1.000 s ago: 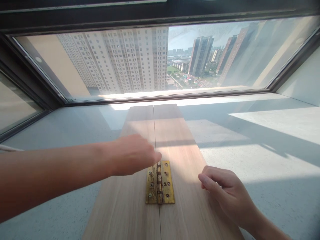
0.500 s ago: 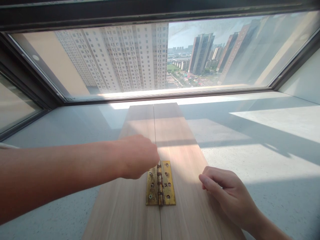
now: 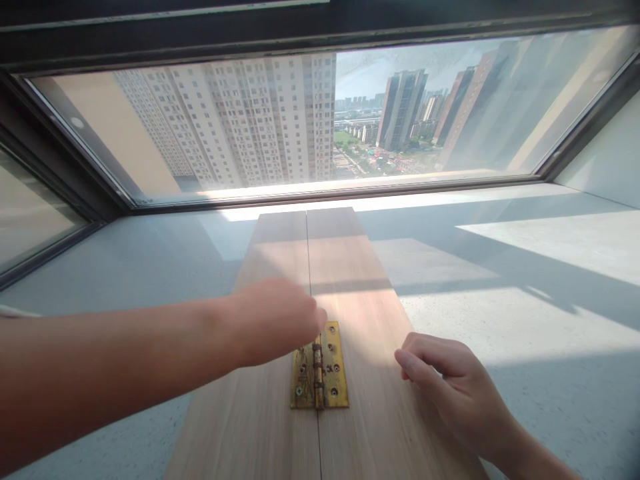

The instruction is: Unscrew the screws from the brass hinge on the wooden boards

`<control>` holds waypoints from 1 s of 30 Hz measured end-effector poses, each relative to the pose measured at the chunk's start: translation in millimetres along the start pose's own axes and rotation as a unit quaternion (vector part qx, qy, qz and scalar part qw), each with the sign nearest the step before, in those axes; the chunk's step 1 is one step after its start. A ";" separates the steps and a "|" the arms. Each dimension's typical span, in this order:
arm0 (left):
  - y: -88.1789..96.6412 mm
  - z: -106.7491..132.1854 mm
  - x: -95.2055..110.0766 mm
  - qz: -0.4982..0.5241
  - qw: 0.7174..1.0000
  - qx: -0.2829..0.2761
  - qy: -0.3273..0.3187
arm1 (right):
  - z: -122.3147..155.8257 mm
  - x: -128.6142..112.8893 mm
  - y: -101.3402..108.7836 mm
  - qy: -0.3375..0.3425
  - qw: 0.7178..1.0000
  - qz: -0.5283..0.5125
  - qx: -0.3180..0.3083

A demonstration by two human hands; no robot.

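Left hand (image 3: 283, 319) grip: curled over the top end of the hinge (image 3: 319, 373); fingers hidden, blurred, can't tell if closed on anything. Right hand (image 3: 453, 377) grip: loosely closed, at right board's (image 3: 373, 387) edge. Hinge straddles seam with left board (image 3: 260, 427); brass-coloured, stained, rusty barrel.
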State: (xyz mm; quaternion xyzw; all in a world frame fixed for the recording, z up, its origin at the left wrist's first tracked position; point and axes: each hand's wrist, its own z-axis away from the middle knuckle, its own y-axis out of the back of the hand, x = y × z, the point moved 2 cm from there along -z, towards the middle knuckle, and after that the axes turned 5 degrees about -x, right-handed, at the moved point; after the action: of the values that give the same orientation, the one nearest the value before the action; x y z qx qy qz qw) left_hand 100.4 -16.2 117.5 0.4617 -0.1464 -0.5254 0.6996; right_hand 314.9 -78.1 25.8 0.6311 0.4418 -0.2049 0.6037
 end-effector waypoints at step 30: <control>-14.9 2.5 -3.0 0.076 0.992 0.035 0.097 | 2.0 -0.7 -2.6 -0.004 1.000 -0.014 -0.014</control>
State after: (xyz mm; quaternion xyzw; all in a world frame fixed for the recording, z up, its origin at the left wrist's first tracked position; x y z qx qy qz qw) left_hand 88.6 -15.2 107.7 0.5222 -0.1308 -0.4181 0.7317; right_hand 313.0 -80.6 24.5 0.6159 0.4511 -0.2097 0.6110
